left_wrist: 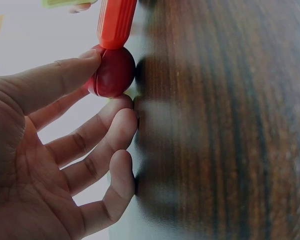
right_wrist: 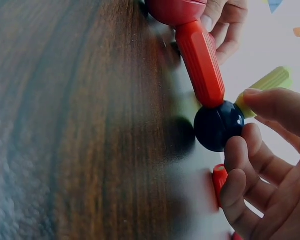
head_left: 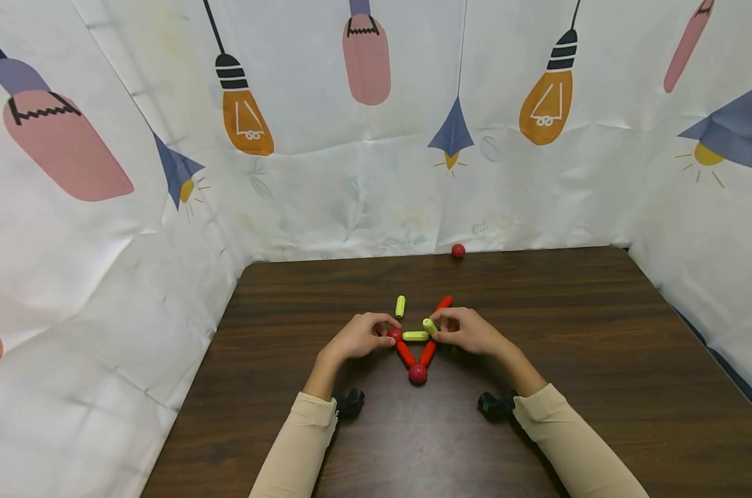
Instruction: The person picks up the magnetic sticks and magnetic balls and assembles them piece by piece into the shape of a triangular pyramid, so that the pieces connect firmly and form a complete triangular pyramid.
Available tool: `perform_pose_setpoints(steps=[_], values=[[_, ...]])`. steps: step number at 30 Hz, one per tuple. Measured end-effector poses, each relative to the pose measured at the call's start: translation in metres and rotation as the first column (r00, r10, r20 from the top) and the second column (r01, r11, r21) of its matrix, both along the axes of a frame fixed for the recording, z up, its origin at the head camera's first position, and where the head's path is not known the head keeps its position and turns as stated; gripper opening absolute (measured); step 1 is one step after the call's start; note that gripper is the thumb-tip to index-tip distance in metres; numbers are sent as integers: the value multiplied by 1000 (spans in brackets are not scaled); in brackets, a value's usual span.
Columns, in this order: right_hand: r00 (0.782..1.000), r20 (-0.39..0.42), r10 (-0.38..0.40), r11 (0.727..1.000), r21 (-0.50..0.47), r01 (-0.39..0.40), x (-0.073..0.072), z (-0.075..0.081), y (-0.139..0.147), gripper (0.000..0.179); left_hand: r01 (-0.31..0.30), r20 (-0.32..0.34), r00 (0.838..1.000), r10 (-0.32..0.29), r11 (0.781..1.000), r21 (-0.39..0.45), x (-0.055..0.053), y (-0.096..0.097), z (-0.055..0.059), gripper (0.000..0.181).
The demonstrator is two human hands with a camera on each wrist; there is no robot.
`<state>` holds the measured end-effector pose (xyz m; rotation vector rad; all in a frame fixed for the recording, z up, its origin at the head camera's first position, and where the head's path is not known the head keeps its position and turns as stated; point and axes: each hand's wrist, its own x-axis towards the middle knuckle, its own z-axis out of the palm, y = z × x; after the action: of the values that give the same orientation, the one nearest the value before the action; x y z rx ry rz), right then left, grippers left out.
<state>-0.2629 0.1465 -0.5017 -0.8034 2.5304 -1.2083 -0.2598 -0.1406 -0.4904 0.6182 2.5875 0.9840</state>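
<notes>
A small triangle of rods and balls lies on the table. Its front corner is a red ball (head_left: 418, 374), from which two red rods (head_left: 405, 354) spread away. A yellow-green rod (head_left: 416, 336) forms the far side. My left hand (head_left: 360, 337) pinches the red ball (left_wrist: 115, 72) at the left corner between thumb and fingers. At the right corner sits a dark blue ball (right_wrist: 217, 127), mostly hidden in the head view. My right hand (head_left: 469, 330) pinches another yellow-green rod (right_wrist: 267, 87) that slants upward from this ball, its lower end at the ball.
A loose yellow-green rod (head_left: 400, 306) stands or lies just beyond the triangle. Another red rod (head_left: 444, 302) is behind my right hand. Farther off, a red ball (head_left: 459, 250) sits at the far edge of the brown table (head_left: 276, 366), by the curtain (head_left: 376, 180).
</notes>
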Motion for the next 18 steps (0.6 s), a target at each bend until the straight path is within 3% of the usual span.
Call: perform_pose_setpoints(steps=[18], values=[[999,31,42,999,10,-42,0,-1,2,24,-3,-5,1000,3,1000,-12,0,1,0,27]])
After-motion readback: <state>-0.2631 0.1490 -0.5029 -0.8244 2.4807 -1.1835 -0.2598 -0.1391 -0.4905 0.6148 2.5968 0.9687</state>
